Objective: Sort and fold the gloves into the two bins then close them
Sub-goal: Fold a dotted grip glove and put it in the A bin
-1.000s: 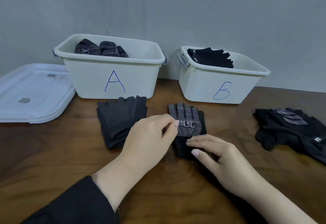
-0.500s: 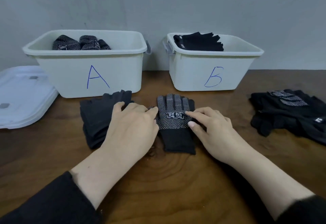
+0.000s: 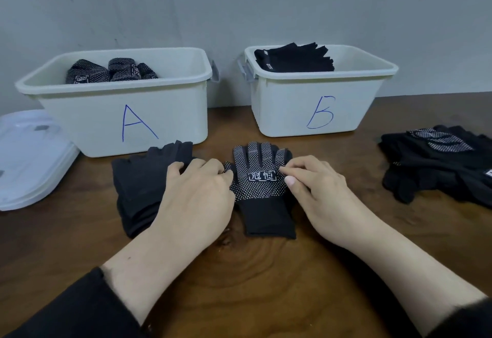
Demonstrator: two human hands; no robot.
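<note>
Brown wooden table (image 3: 266, 284) against a grey wall (image 3: 239, 4).

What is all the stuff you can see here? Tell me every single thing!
bin A: one, white, back left, dotted gloves inside
bin B: one, white, back right, plain black gloves inside
dotted glove: one, black with white dots, flat at table centre
plain gloves: a stack, black, left of the dotted glove
glove pile: several, black, far right
lids: white, stacked at far left
table: one, brown wood
left hand: touches the dotted glove's left edge
right hand: fingers curled at its right edge
</note>
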